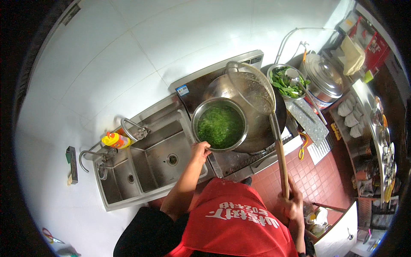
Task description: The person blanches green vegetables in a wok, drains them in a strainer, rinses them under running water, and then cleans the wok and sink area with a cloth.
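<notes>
My left hand (pixel 201 151) grips the near rim of a round stainless steel bowl (pixel 195 133). Chopped greens (pixel 220 123) in green liquid fill much of the bowl, which is held over the left side of a large wok (pixel 257 136). With my right hand (pixel 292 202) I hold the wooden handle of a long-handled mesh strainer (pixel 257 91) near its end. The strainer's round mesh head is above the wok and looks bare. Whatever is inside the wok is partly hidden by the bowl and strainer.
A double-basin steel sink (pixel 157 157) with taps adjoins the stove on the left; a yellow bottle (pixel 116 140) stands behind it. Right of the wok are a bowl of leafy greens (pixel 284 80) with a ladle (pixel 313 99), a lidded steel pot (pixel 322 75) and a shelf (pixel 366 128).
</notes>
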`<state>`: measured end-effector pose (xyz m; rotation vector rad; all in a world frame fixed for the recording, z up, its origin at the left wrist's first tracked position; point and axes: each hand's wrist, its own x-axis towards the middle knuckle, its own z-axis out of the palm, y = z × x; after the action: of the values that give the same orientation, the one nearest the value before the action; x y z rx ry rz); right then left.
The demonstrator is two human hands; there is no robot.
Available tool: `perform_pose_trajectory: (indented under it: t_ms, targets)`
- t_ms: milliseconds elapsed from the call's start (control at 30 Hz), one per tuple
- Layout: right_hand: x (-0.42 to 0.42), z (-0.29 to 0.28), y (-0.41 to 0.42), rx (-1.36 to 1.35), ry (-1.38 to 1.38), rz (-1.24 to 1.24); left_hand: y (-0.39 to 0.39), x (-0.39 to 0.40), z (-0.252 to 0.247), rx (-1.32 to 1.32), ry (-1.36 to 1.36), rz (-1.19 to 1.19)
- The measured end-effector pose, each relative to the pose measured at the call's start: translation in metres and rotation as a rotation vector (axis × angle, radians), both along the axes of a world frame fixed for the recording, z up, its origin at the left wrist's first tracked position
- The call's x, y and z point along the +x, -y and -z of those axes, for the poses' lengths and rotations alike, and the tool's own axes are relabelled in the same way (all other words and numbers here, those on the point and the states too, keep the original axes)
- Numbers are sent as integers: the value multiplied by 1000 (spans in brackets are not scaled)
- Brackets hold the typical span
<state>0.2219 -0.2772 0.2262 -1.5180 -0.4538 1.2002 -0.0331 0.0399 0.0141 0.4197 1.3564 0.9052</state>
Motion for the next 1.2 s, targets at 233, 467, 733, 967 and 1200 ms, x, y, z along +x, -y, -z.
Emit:
perform_pose_trajectory:
  t_ms: [233,467,733,967,1200]
  targets:
    - [49,71,-71,-74,195,12,33,-53,-42,-23,-1,15]
    - [33,116,-103,-90,-38,12,61,-99,-67,-10,-116,-64]
    - [10,143,-70,121,-1123,-26,76,-130,-61,237,-241,48]
    - [12,93,-32,106,-1094,4,63,-118,-70,62,-54,-80]
    - [9,27,-4,3,-322,2,34,-97,-51,-12,-44,-11]
